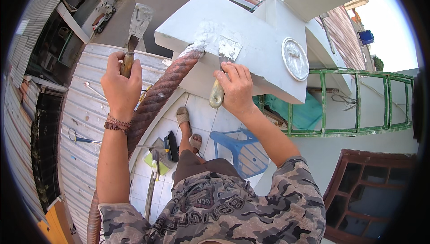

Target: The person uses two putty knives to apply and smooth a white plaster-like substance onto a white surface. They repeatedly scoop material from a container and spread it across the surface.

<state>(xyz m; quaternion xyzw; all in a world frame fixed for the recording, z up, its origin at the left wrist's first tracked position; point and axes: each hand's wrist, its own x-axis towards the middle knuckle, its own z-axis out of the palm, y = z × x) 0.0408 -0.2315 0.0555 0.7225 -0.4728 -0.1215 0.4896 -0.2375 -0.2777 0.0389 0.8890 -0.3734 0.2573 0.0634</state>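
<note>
My left hand (122, 83) is closed round the wooden handle of a putty knife (133, 38), held up left of the white ledge with its blade coated in white filler. In my right hand (236, 85) is a second putty knife (216, 95), its smeared blade lying against the front of the white concrete ledge (268, 33). Wet-looking filler (208, 33) covers the ledge around the top of a twisted brown post (165, 83). On the ledge, to the right, rests a round white lid (295, 58) with a lump of filler on it.
A green metal frame (322, 103) stands at the right, with teal netting (309, 109) behind it. Below are a blue plastic stool (239, 152), a broom (170, 145) and a long-handled brush (154, 168) on the tiles. A corrugated roof (85, 123) lies beyond the post.
</note>
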